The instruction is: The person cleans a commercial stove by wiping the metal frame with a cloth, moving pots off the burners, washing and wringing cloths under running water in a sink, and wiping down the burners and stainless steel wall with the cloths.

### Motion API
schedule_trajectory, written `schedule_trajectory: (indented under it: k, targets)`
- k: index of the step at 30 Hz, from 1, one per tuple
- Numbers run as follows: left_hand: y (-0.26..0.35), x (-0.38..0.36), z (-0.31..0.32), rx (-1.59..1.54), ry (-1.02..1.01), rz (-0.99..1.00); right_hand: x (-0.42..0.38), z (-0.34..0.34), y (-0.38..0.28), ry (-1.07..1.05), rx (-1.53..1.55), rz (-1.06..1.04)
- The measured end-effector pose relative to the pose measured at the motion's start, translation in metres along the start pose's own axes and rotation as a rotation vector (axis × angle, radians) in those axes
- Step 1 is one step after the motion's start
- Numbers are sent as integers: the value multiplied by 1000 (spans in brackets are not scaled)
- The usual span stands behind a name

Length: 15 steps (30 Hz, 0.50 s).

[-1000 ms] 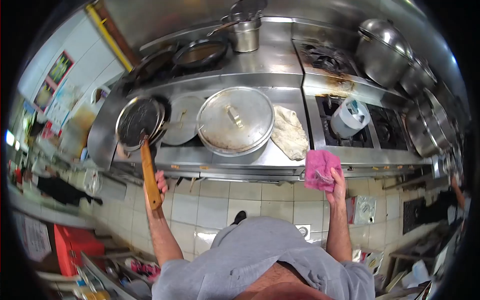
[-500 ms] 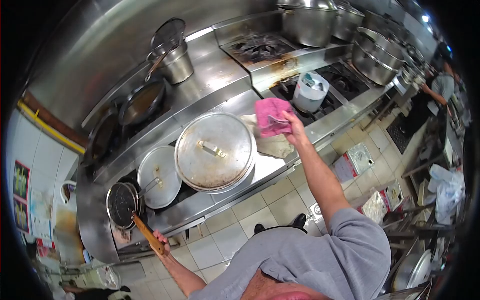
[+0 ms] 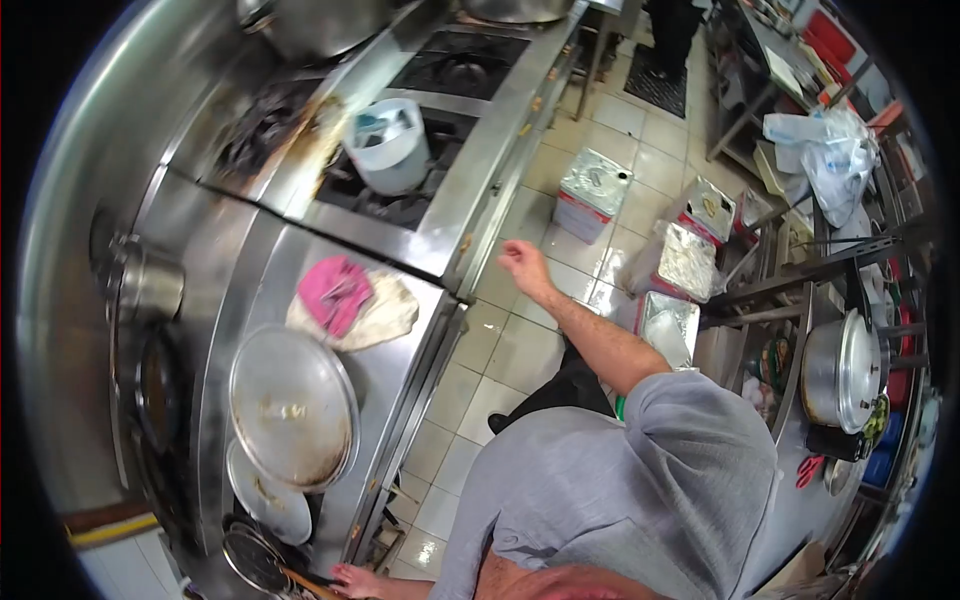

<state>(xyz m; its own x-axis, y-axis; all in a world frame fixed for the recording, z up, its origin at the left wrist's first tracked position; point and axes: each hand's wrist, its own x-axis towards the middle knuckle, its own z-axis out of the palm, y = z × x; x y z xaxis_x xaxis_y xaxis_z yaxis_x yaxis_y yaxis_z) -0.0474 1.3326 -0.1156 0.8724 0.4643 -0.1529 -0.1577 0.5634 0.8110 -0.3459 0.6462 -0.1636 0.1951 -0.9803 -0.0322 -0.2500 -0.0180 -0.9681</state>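
Note:
At the bottom left, my left hand point(image 3: 357, 580) is closed round the end of the wooden handle point(image 3: 305, 584) of a dark strainer or pan point(image 3: 254, 560). My right hand point(image 3: 527, 268) is in the air over the tiled floor, past the counter's front edge, with loosely bent fingers and nothing visible in it. A pink cloth point(image 3: 335, 294) lies on a beige cloth point(image 3: 385, 312) on the steel counter. Beside them is a large pot with a metal lid point(image 3: 290, 405), and a smaller round lid point(image 3: 268, 497) lies below it.
A white bucket point(image 3: 388, 150) stands on the stove point(image 3: 465, 62). Metal tins point(image 3: 590, 190) stand on the floor to the right. A shelf unit on the right holds a plastic bag point(image 3: 830, 160) and a lidded pot point(image 3: 840, 370). Part of a person point(image 3: 675, 35) shows at the top.
My right hand has let go of the pink cloth, now on the beige cloth, and moved away from the counter. The view has turned right. My left hand stays at the wooden handle.

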Motion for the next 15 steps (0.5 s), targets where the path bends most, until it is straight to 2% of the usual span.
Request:
schedule_trajectory:
  k: [2,4,6,8,10,11,12,13,14,15]
  targets:
    - [-19,-27,6,-120,197,-29,27,-49,51,67,-47,119]
    - [-66,-16,-31,377,-47,-20,72,-95,102,172,-137,302]
    - [-115,-243,111,1134,5,191,122,-128,170,194,-202,340]
    - [-178,-342,182,1153,-737,349,176,-151,226,198,-137,460]
    - [-222,-405,266,1349,-1212,645,233,-162,300,178,-234,494]
    - [-253,-421,296,1260,-1168,657,259,-168,345,108,-281,420]
    - [-281,-429,323,1168,-1125,677,280,-174,342,120,-356,452]
    - [-308,-430,345,1191,-1107,686,303,-177,376,118,-338,422]
    - [-327,-426,356,1218,-1090,692,322,-183,383,84,-384,385]
    - [-339,-422,354,1239,-1040,733,341,-185,425,85,-460,303]
